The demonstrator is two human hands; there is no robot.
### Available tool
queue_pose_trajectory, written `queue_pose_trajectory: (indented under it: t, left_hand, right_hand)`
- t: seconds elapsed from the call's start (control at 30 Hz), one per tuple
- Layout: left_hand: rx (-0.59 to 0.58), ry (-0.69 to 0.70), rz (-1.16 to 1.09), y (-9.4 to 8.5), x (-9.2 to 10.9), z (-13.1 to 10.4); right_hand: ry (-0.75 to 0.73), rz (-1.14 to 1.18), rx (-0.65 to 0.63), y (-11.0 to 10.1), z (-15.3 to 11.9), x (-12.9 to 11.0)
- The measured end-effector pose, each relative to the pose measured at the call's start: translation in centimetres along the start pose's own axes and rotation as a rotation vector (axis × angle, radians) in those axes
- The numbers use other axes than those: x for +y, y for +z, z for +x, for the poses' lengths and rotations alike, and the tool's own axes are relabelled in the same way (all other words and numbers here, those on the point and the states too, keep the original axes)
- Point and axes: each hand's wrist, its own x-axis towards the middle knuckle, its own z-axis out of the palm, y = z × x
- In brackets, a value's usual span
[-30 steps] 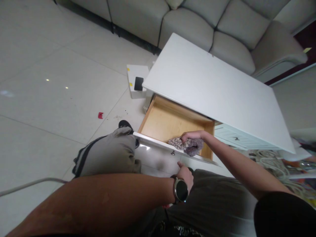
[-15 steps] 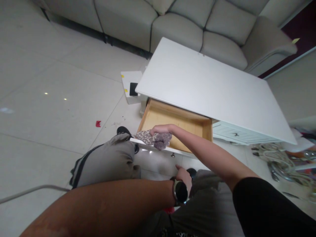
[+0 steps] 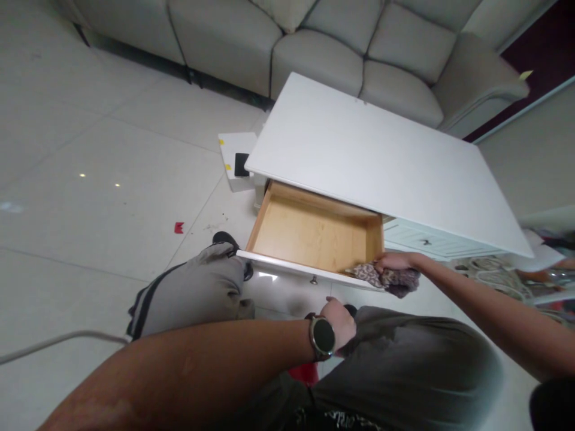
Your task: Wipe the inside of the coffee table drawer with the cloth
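My right hand (image 3: 395,261) is closed on a bunched cleaning cloth (image 3: 401,281), patterned on one side and fluffy grey-purple on the other. It presses the cloth on the right end of the front panel of a pulled-out drawer (image 3: 309,233). The drawer has a bare wood inside, a white front and a small metal knob (image 3: 314,279). My left hand (image 3: 340,323), with a watch (image 3: 323,336) on the wrist, hangs in front of the drawer near my knee, apart from it. Its fingers look curled in; what they hold, if anything, is hidden.
The drawer belongs to a white coffee table (image 3: 381,155). Behind it stands a grey sofa (image 3: 314,60). A white box (image 3: 233,143) with a dark flat item is at the table's left. A red scrap (image 3: 178,227) lies on the floor; coiled cables (image 3: 498,275) lie at right.
My right hand has slid the cloth from the left part of the drawer front to its right end. My left hand has shifted slightly, its pointing finger now more curled.
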Motion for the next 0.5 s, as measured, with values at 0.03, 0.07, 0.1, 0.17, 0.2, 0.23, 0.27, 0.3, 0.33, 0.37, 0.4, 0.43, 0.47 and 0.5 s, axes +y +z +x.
queue_pose_trajectory:
  t: [0.03, 0.07, 0.1, 0.17, 0.2, 0.23, 0.27, 0.3, 0.33, 0.37, 0.4, 0.43, 0.47, 0.5]
  left_hand:
    - [0.009, 0.054, 0.04, -0.6, -0.2, -0.1]
    - [0.037, 0.089, 0.073, -1.1, -0.4, -0.1]
    - [0.074, 0.1, 0.096, -1.6, -0.6, -0.2]
    - [0.11, 0.114, 0.105, -2.2, -0.9, -0.4]
    - [0.106, 0.111, 0.099, -2.3, -1.0, -0.5]
    - [0.086, 0.096, 0.094, -2.5, -1.1, -0.5]
    - [0.06, 0.072, 0.089, -2.5, -1.2, -0.6]
    - [0.035, 0.048, 0.083, -2.6, -1.2, -0.7]
    - [0.014, 0.026, 0.073, -2.7, -1.2, -0.8]
    - [-0.002, 0.005, 0.052, -2.8, -1.2, -0.9]
    - [-0.01, -0.016, 0.017, -2.9, -1.2, -1.0]
    - [-0.011, -0.044, -0.034, -3.1, -1.2, -1.0]
    - [-0.009, -0.077, -0.098, -3.2, -1.2, -1.0]
    - [-0.003, -0.125, -0.167, -3.3, -1.2, -0.9]
  right_hand:
    - [-0.002, 0.01, 0.002, -0.6, -0.5, 0.1]
    - [-0.027, 0.022, 0.024, -1.2, -1.0, -0.1]
    - [-0.08, 0.027, 0.073, -1.7, -1.4, -0.6]
    - [-0.248, -0.012, 0.22, -2.6, -1.9, -2.0]
    - [-0.336, -0.053, 0.292, -2.8, -1.9, -2.7]
    - [-0.405, -0.102, 0.354, -2.7, -1.7, -3.3]
    - [-0.447, -0.15, 0.407, -2.5, -1.3, -3.7]
    - [-0.46, -0.191, 0.447, -2.1, -0.7, -4.1]
    - [-0.452, -0.222, 0.473, -1.6, 0.1, -4.3]
    - [-0.432, -0.247, 0.484, -1.0, 1.1, -4.4]
    - [-0.407, -0.268, 0.483, -0.3, 2.2, -4.4]
    - [-0.381, -0.286, 0.474, 0.4, 3.5, -4.5]
    - [-0.358, -0.305, 0.461, 1.2, 4.8, -4.6]
    - [-0.339, -0.326, 0.449, 1.8, 6.2, -4.7]
